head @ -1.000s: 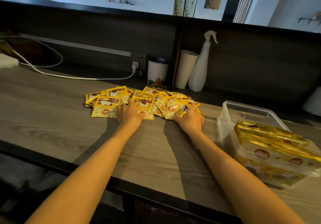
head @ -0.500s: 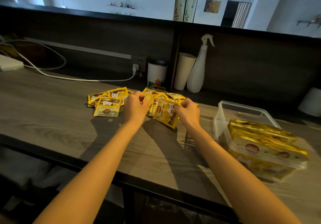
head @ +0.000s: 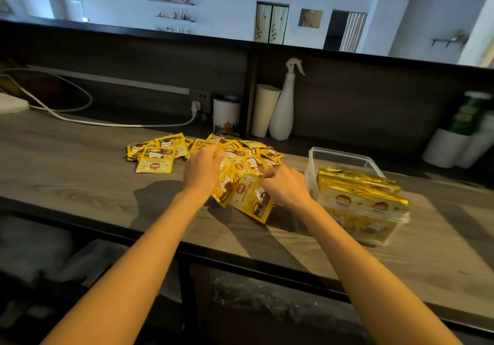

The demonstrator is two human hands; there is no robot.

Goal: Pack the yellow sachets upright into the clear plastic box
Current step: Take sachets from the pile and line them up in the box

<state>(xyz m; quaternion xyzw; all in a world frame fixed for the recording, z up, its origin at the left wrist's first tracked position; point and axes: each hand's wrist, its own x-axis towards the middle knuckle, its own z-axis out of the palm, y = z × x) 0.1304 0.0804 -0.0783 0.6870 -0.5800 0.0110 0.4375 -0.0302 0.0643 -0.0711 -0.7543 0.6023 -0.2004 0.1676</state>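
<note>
Both hands have drawn back from the heap since a moment ago, and each brings something up with it. Nearest me, two bare forearms reach in over the dark front edge of the table.

The left hand (head: 203,170) curls its fingers over the top of a sachet (head: 225,185), maybe more than one; I cannot tell how many. The right hand (head: 286,184) pinches the top of a second sachet (head: 251,200) between thumb and fingers, so it hangs tilted with its lower corner close to the table. I reckon they are taken by the top edge so they can be squared together and dropped in standing.

Just behind the hands, the heap (head: 157,154) lies flat and overlapping, spread off to the left. Just beside the right hand, the box (head: 339,154) stands open. A row (head: 361,191) of sachets on edge fills its near half, and the far half is bare. It looks about half packed, and it sits close so each carry is short.

The table (head: 80,181) is grey wood grain, crossed by long shadows from the arms. At its back, against a dark panel, stand a canister (head: 226,112), a cup (head: 264,110) and a spray bottle (head: 283,114). A white cable (head: 107,123) runs left from a socket (head: 199,98). Beyond the panel is a pale-walled room with small shelves (head: 171,2) of ornaments and a few pictures.
</note>
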